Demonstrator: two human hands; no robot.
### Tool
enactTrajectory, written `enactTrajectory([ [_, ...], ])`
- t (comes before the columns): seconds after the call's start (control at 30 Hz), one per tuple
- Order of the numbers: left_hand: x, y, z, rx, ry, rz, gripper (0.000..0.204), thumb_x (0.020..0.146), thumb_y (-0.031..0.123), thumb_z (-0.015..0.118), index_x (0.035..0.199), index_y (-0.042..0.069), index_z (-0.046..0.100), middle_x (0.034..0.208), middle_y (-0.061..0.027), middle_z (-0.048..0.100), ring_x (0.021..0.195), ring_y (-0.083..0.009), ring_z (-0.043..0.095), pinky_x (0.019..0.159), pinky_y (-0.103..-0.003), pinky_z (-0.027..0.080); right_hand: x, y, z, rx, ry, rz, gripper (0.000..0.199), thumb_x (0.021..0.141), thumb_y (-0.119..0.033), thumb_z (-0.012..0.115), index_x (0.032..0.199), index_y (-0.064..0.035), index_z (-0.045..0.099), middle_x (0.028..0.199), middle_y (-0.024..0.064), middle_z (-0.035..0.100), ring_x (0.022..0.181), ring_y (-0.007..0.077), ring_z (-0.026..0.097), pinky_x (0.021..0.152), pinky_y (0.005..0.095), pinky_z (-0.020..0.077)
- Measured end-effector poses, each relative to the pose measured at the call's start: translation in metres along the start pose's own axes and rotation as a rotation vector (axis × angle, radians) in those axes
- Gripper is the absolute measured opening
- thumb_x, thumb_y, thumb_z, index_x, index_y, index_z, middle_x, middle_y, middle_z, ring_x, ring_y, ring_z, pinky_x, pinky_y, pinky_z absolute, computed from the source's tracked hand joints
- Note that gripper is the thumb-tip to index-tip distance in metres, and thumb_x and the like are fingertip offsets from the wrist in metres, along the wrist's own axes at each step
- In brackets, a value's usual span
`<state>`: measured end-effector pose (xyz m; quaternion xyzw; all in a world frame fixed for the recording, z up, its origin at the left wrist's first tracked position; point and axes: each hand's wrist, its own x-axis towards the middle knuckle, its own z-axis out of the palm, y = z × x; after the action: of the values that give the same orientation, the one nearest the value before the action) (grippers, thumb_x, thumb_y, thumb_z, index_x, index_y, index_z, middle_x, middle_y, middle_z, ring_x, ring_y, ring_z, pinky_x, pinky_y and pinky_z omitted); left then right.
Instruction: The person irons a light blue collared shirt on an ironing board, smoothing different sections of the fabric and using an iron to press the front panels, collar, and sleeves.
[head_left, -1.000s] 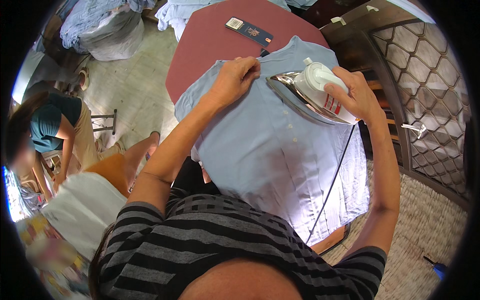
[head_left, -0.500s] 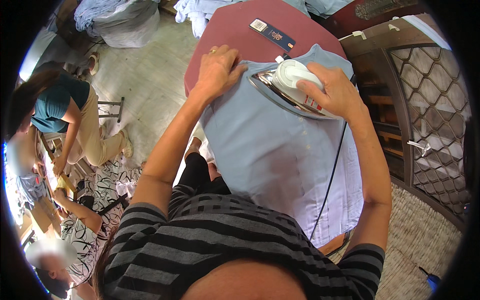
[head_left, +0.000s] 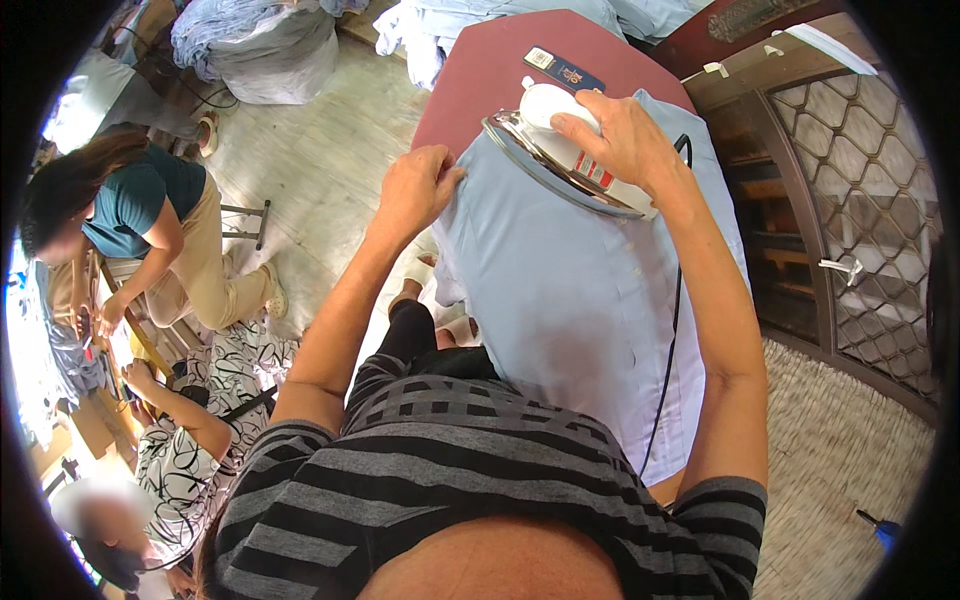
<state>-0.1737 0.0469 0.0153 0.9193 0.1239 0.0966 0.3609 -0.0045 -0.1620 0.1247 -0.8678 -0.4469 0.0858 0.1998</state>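
A light blue shirt (head_left: pixel 560 270) lies spread over the dark red ironing board (head_left: pixel 480 75). My right hand (head_left: pixel 625 145) is closed round the handle of a white and chrome iron (head_left: pixel 545 148). The iron stands over the upper part of the shirt, its tip toward the left; the near edge of its plate looks slightly raised. At the board's left edge my left hand (head_left: pixel 418 188) has its fingers curled over the shirt's border and seems to grip the cloth. Its fingertips are partly hidden.
A flat dark blue rectangular item (head_left: pixel 570 73) with a white label lies on the far board. The black cord (head_left: pixel 672 350) runs down the right side, near a metal lattice door (head_left: pixel 850 180). Two people sit at the left by a full grey sack (head_left: pixel 280 60).
The iron and my right hand have moved left and up the shirt, toward its far left edge. My left hand has come nearer along that edge, its fingers curling in.
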Motion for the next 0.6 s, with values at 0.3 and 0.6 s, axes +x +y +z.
enactTrajectory([
  [0.3, -0.002, -0.029, -0.004, -0.265, 0.054, -0.099, 0.017, 0.086, 0.018, 0.069, 0.086, 0.001, 0.068, 0.074, -0.0165, 0.068, 0.067, -0.0310, 0.066, 0.063, -0.040, 0.051, -0.028, -0.061, 0.031, 0.117, 0.107, 0.265, 0.048, 0.094, -0.042, 0.060, 0.090, 0.0060, 0.061, 0.076, 0.0283, 0.065, 0.075, 0.0446, 0.066, 0.070, 0.0486, 0.0502],
  [0.6, -0.012, -0.060, -0.025, -0.390, -0.208, -0.046, 0.014, 0.084, 0.011, 0.071, 0.087, -0.002, 0.066, 0.069, -0.0070, 0.065, 0.062, -0.0131, 0.057, 0.059, -0.029, 0.047, -0.005, -0.109, 0.054, 0.100, 0.158, 0.369, 0.044, 0.095, -0.041, 0.058, 0.092, 0.0032, 0.062, 0.069, 0.0220, 0.067, 0.073, 0.0402, 0.068, 0.068, 0.0475, 0.0511],
])
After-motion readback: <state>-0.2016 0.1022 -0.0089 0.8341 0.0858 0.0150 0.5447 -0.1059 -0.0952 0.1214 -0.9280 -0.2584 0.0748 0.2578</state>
